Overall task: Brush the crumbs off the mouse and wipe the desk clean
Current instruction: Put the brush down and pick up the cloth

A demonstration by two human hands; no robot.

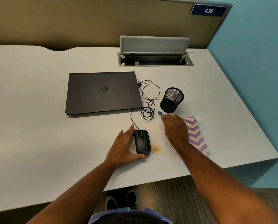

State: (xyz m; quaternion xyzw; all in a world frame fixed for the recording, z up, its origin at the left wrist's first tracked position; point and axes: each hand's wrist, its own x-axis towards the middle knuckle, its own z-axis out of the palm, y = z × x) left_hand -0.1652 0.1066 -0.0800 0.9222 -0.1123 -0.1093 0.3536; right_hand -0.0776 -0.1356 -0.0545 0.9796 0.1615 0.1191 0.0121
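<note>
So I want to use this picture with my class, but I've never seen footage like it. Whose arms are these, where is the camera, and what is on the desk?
There is no machine here. A person wears a camera on the head, looking down at their own two bare hands.

The left hand rests against the black mouse, steadying it. The right hand reaches toward a small blue brush beside the mesh pen cup; it holds nothing yet.

On the white desk there are also a closed laptop, the mouse's tangled cable, a purple striped cloth and crumbs beside the mouse.
</note>
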